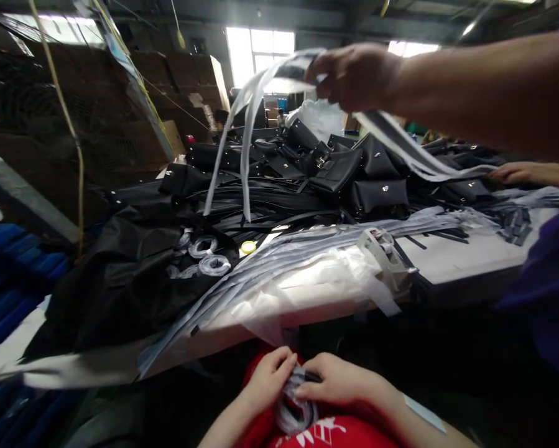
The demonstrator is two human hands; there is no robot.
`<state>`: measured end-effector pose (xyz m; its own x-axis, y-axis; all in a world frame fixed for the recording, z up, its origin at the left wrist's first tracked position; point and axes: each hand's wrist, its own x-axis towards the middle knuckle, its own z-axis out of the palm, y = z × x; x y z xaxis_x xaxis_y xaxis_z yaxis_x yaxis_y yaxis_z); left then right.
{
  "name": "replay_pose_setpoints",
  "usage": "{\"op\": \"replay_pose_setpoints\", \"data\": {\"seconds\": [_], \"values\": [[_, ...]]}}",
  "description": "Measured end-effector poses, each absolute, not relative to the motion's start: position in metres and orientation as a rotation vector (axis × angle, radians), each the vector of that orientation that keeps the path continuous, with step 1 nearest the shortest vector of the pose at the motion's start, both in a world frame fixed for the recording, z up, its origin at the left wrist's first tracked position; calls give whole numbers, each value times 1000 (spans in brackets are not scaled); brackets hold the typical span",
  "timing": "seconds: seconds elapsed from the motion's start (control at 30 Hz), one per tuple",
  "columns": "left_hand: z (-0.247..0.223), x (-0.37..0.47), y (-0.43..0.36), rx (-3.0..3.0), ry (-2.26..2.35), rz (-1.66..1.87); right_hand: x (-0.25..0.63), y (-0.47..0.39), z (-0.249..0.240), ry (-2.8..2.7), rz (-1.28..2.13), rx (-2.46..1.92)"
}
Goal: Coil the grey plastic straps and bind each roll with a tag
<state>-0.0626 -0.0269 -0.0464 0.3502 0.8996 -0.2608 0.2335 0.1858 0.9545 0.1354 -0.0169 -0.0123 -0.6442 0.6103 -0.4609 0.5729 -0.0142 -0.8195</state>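
Low in front of my red shirt, my left hand (272, 376) and my right hand (332, 379) both grip a coiled strap in clear plastic wrap (294, 414). The left fingers pinch its upper left side. My right thumb and fingers close around its upper right, where a dark strap end pokes out. Similar wrapped coils (214, 265) lie on black material on the table. Long plastic-sleeved straps (270, 255) stretch across the table edge, one end hanging down toward the lower left.
A co-worker's hand (354, 74) reaches in from the right, holding a plastic-sleeved strap (249, 112) in the air. Black bags (337, 171) are heaped behind. A tape dispenser (382, 252) and a yellow tape roll (248, 247) sit on the table. Blue stacked material (9, 274) stands left.
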Motion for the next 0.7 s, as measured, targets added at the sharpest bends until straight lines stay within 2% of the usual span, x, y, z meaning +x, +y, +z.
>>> {"op": "replay_pose_setpoints", "data": {"seconds": [0.3,0.57,0.7], "values": [[-50,-48,-37,1296,1144,769,143,-15,-19,-2206,1763,-1337],[-52,-50,-42,1232,1056,720,146,-19,-17,-2145,1844,-1314],[-51,-42,-53,1256,1180,786,147,-19,-19,-2112,1896,-1285]]}}
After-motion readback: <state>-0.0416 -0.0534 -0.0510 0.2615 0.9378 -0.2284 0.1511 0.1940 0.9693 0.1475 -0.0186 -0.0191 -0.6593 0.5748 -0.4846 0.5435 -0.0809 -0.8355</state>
